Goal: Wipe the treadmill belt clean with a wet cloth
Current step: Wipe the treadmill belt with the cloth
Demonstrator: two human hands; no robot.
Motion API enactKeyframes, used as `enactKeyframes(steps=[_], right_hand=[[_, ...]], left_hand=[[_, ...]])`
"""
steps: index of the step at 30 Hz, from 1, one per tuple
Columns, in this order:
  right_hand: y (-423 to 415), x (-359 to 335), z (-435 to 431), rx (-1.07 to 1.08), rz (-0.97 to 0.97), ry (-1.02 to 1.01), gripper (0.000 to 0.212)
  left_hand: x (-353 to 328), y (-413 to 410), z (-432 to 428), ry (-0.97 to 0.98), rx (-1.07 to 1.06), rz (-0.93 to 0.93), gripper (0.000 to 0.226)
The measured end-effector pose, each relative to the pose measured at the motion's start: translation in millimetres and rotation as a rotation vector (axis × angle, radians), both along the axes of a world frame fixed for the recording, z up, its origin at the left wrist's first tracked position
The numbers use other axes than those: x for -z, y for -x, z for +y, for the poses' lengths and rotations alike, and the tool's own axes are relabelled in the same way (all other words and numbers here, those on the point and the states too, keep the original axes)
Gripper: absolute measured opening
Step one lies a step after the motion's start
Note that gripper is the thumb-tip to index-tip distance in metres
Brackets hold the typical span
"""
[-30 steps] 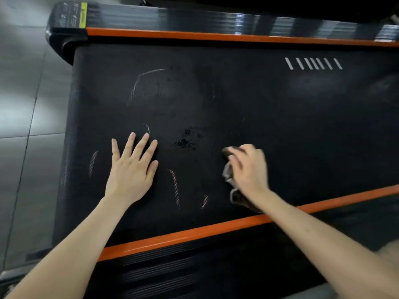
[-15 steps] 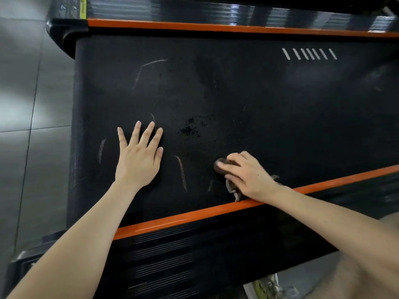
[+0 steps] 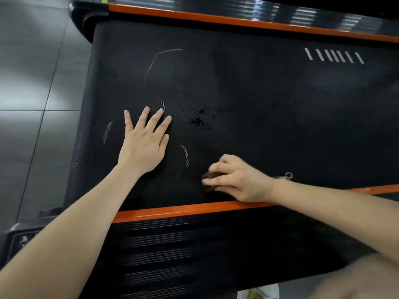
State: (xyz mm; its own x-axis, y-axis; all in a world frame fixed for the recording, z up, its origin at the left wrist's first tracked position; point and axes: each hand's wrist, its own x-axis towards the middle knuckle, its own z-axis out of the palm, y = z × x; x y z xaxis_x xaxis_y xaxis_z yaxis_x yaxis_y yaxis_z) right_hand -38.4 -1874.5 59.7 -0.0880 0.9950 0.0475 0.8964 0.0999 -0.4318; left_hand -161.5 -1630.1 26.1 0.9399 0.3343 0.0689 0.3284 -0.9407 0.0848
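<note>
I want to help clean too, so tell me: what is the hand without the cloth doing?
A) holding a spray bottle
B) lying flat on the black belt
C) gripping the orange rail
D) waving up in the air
B: the left hand lies flat, fingers spread, on the treadmill belt, while the right hand grips the cloth.
</note>
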Motion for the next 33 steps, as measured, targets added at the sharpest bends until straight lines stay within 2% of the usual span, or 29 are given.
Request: enactKeyframes(steps=[2, 5, 10, 15, 20, 22, 24, 26, 28, 30, 33], right_hand=[[14.5, 4.5, 16.7, -0.065, 0.02, 0.001, 0.03], [-7.1, -2.2, 1.7, -0.117, -0.014, 0.019, 0.03], [-42.3, -3.4, -44.4, 0.0, -0.027, -0.025, 0.033], [-9.4, 15.0, 17.9, -0.115, -0.017, -0.217, 0.028], [-13.6, 21.1, 46.7, -0.273, -0.058, -0.258, 0.029], [-46.0, 26.7, 63.6, -0.142, -0.094, -0.308, 0.029], [-79.0, 28.2, 93.6, 0.18, -0.117, -0.399, 0.027], [-95.5, 27.8, 122.4, 0.501, -0.102, -0.349, 0.025], [-86.1, 27.5, 133.7, 0.59, -0.09, -0.283, 0.026], [-59.1, 26.0, 121.7, 0.438, -0.048, -0.312, 0.028], [-12.1, 31.5, 77.8, 0.121, -0.012, -0.377, 0.034]], left_hand=[[1.4, 2.2, 0.8, -0.017, -0.014, -0.008, 0.057], [2.7, 3.7, 1.2, -0.013, -0.024, -0.008, 0.058], [2.6, 2.0, 1.0, -0.032, -0.035, 0.003, 0.061], [1.0, 0.7, -0.5, -0.104, -0.039, 0.006, 0.059], [-3.5, 4.1, -0.3, -0.13, -0.057, 0.007, 0.06], [-7.8, 7.9, 1.6, -0.131, -0.109, -0.033, 0.062], [-13.1, 13.6, 4.5, -0.136, -0.185, -0.082, 0.065], [-18.1, 19.4, 9.9, -0.159, -0.239, -0.097, 0.067], [-20.6, 22.9, 12.5, -0.172, -0.267, -0.068, 0.064], [-16.8, 23.5, 10.3, -0.154, -0.305, 0.011, 0.053], [-5.6, 22.0, -0.8, -0.096, -0.321, 0.092, 0.051]])
